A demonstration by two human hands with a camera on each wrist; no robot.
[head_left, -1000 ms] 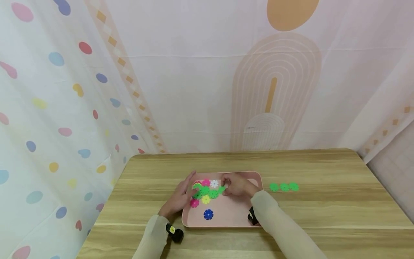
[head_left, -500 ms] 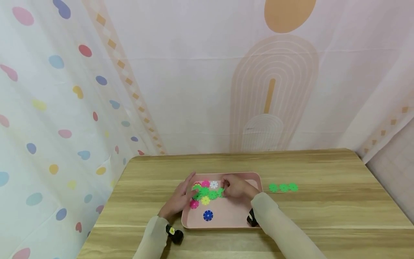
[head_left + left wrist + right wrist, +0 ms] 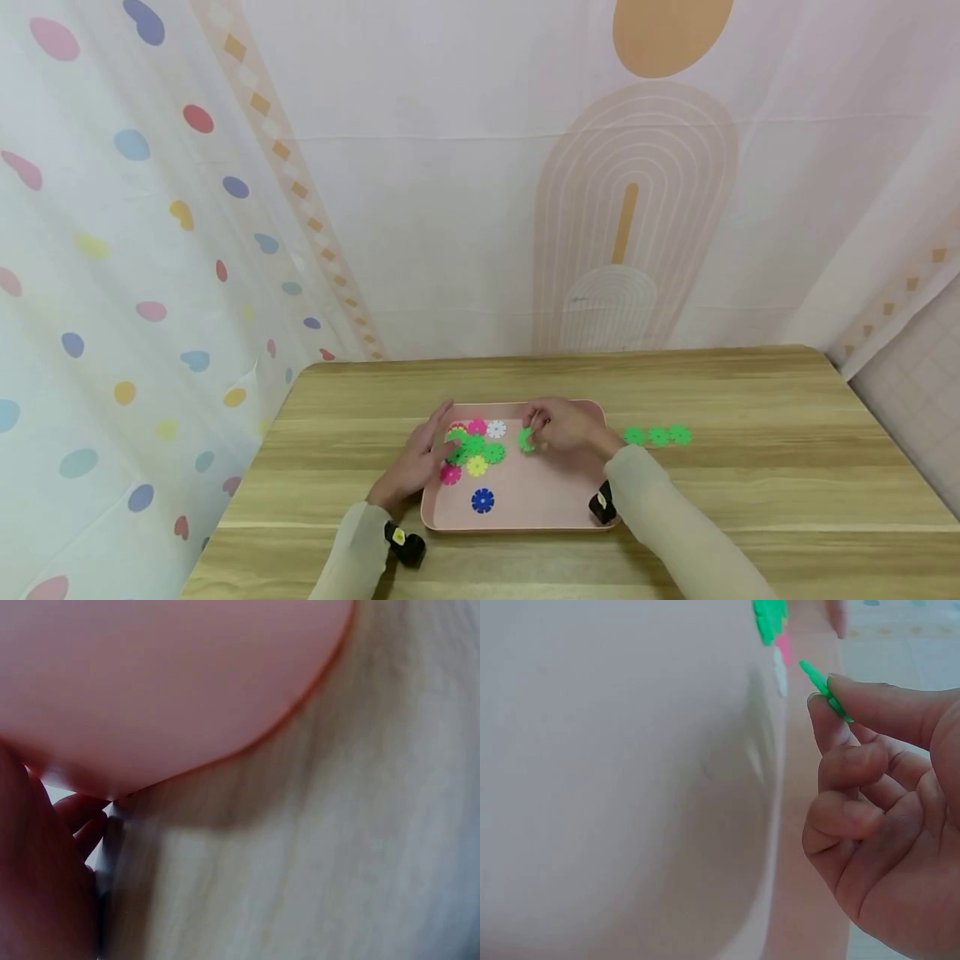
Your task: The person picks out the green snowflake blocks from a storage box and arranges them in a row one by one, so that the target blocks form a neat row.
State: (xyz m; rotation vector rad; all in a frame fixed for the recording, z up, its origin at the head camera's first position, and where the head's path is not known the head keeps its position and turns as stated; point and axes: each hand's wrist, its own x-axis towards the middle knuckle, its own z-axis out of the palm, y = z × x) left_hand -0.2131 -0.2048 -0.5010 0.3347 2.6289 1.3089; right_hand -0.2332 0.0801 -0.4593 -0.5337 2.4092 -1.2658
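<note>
Shifted right since the earlier frame, a notched green snowflake disc [image 3: 526,439] was clear of the green cluster [image 3: 476,446], carried by the right hand [image 3: 561,423]. Seen on my head feed, it stood over the pink tray [image 3: 540,507], just left of that hand's fingertips. The left hand [image 3: 414,465] lay at the tray's left end, fingers extended, with the thumb reaching over the cluster; a yellow disc [image 3: 477,466], a white disc [image 3: 497,429] and a blue disc [image 3: 482,501] were in the tray too. Outside its right end, a row of three green discs [image 3: 657,436] ran left to right on the wooden table [image 3: 757,492]. Of the two hands, the right was by far the nearer to that row, which lay on the side away from its pinched disc.

My left wrist feed caught the tray's outside, wood grain and a dark, blurred part of the left hand; I could not tell its grip there.

On my right wrist feed, thumb and forefinger pinched the disc nearly edge-on, its long line slanting from upper left to lower right, the other fingers curled.
</note>
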